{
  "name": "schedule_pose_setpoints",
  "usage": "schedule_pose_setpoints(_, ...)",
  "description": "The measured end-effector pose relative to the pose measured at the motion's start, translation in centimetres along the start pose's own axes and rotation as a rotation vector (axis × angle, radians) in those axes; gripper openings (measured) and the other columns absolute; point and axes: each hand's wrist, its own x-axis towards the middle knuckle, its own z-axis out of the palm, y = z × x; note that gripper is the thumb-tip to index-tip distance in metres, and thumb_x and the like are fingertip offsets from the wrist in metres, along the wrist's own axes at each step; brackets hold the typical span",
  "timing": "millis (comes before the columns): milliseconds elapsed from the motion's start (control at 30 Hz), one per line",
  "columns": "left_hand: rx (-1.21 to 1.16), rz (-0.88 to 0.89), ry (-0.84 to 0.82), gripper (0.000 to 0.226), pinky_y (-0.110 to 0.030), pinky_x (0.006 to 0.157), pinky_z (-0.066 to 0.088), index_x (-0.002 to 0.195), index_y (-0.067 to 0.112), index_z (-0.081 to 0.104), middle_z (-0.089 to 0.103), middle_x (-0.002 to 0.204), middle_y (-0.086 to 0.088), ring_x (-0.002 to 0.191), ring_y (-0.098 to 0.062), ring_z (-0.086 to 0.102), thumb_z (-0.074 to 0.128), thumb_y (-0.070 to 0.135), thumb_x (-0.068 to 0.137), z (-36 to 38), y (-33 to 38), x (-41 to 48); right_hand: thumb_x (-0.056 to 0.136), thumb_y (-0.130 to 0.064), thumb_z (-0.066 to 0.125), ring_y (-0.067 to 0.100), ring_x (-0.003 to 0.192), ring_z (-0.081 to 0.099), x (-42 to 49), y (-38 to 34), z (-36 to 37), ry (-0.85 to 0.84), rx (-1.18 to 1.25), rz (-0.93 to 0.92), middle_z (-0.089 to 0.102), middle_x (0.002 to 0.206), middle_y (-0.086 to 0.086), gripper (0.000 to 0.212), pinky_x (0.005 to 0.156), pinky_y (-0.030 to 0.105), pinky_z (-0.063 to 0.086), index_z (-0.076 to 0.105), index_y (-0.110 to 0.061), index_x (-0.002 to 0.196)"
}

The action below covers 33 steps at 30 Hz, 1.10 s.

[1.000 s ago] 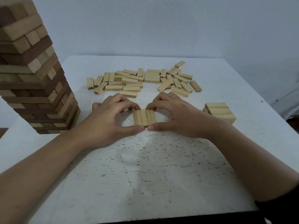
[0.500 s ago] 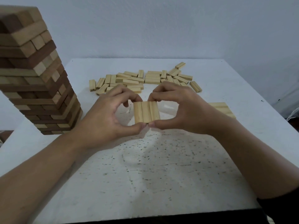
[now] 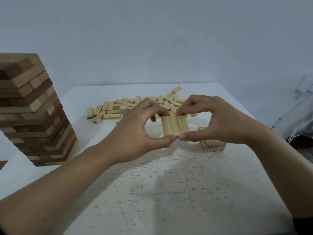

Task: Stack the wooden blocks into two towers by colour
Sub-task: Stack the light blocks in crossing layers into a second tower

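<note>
No readable text or labels.

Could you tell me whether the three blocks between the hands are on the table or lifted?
Lifted: the left hand and right hand pinch the three blocks above the table.

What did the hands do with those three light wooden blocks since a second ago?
The left hand and right hand lifted the row of three pale wooden blocks off the speckled white table, nearer the short pale block stack, pinching it throughout. That stack, the tall brown-and-pale block tower and the loose pile of pale blocks stayed put.
</note>
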Motion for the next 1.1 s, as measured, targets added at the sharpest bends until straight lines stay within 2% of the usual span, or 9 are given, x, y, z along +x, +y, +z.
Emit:
schedule_pose_setpoints(67, -0.026, -0.003, 0.002, 0.048, -0.032, 0.095, 0.038, 0.114, 0.038, 0.063, 0.05, 0.108, 0.026, 0.107, 0.002, 0.051, 0.079, 0.061, 0.075, 1.5, 1.0, 1.2, 0.067, -0.053, 0.084, 0.01, 0.112, 0.06, -0.9, 1.3, -1.1, 0.002, 0.011, 0.022, 0.066, 0.109, -0.016, 0.047, 0.098, 0.037, 0.047, 0.074, -0.036, 0.11)
schedule_pose_setpoints(133, -0.076, -0.006, 0.003, 0.045, -0.037, 0.101, 0.04, 0.113, 0.035, 0.065, 0.052, 0.108, 0.023, 0.106, 0.001, 0.052, 0.082, 0.054, 0.076, 2.8, 1.7, 2.2, 0.068, -0.052, 0.083, 0.009, 0.113, 0.059, -1.6, 2.5, -2.0, -0.012, 0.014, 0.051, 0.066, 0.111, -0.016, 0.046, 0.098, 0.034, 0.046, 0.074, -0.037, 0.11)
schedule_pose_setpoints(200, -0.128, -0.009, -0.009, 0.047, -0.039, 0.102, 0.042, 0.111, 0.037, 0.065, 0.054, 0.109, 0.022, 0.106, 0.001, 0.053, 0.081, 0.06, 0.072, 4.4, 2.2, 3.1, 0.069, -0.054, 0.082, 0.009, 0.114, 0.058, -2.4, 3.7, -3.0, -0.031, 0.016, 0.087, 0.066, 0.112, -0.018, 0.044, 0.099, 0.033, 0.044, 0.074, -0.039, 0.11)
schedule_pose_setpoints(267, -0.148, -0.01, -0.011, 0.053, -0.042, 0.102, 0.043, 0.109, 0.039, 0.064, 0.054, 0.11, 0.023, 0.106, 0.001, 0.054, 0.071, 0.07, 0.067, 5.8, 2.6, 3.8, 0.07, -0.057, 0.082, 0.01, 0.116, 0.058, -3.1, 4.9, -3.6, -0.041, 0.011, 0.109, 0.067, 0.114, -0.017, 0.043, 0.101, 0.036, 0.043, 0.074, -0.041, 0.109)
schedule_pose_setpoints(400, -0.177, -0.022, 0.003, 0.057, -0.048, 0.102, 0.043, 0.112, 0.038, 0.065, 0.053, 0.113, 0.023, 0.11, -0.001, 0.053, 0.068, 0.073, 0.067, 7.8, 2.9, 4.7, 0.069, -0.058, 0.082, 0.009, 0.117, 0.058, -4.0, 6.8, -4.2, -0.025, 0.037, 0.129, 0.067, 0.113, -0.019, 0.042, 0.102, 0.035, 0.042, 0.073, -0.043, 0.108)
schedule_pose_setpoints(600, -0.197, -0.041, 0.016, 0.049, -0.049, 0.104, 0.042, 0.111, 0.04, 0.065, 0.051, 0.115, 0.022, 0.114, -0.002, 0.052, 0.076, 0.064, 0.07, 9.1, 2.5, 4.9, 0.064, -0.067, 0.082, 0.004, 0.122, 0.05, -4.1, 8.0, -4.1, -0.058, 0.038, 0.17, 0.064, 0.115, -0.022, 0.049, 0.104, 0.035, 0.039, 0.073, -0.046, 0.107)
schedule_pose_setpoints(733, -0.179, -0.036, 0.035, 0.05, -0.051, 0.105, 0.04, 0.109, 0.042, 0.065, 0.05, 0.117, 0.023, 0.119, -0.003, 0.049, 0.073, 0.07, 0.068, 9.5, 2.6, 4.8, 0.061, -0.072, 0.077, 0.004, 0.122, 0.049, -4.3, 8.2, -4.1, -0.066, 0.028, 0.155, 0.063, 0.115, -0.022, 0.051, 0.103, 0.032, 0.038, 0.07, -0.052, 0.108)
schedule_pose_setpoints(900, -0.17, -0.039, 0.041, 0.049, -0.051, 0.109, 0.035, 0.108, 0.041, 0.066, 0.05, 0.118, 0.02, 0.125, -0.004, 0.046, 0.074, 0.069, 0.067, 9.6, 2.5, 4.4, 0.062, -0.067, 0.076, 0.005, 0.121, 0.05, -4.5, 8.1, -3.9, -0.086, 0.028, 0.149, 0.063, 0.114, -0.022, 0.048, 0.105, 0.037, 0.039, 0.072, -0.05, 0.106)
schedule_pose_setpoints(1100, -0.176, -0.049, 0.049, 0.048, -0.045, 0.112, 0.028, 0.107, 0.039, 0.068, 0.05, 0.119, 0.02, 0.125, 0.004, 0.04, 0.077, 0.064, 0.067, 9.7, 2.7, 4.2, 0.061, -0.066, 0.077, 0.004, 0.12, 0.051, -4.6, 8.4, -3.9, -0.094, 0.032, 0.165, 0.064, 0.114, -0.022, 0.048, 0.103, 0.032, 0.039, 0.072, -0.051, 0.106)
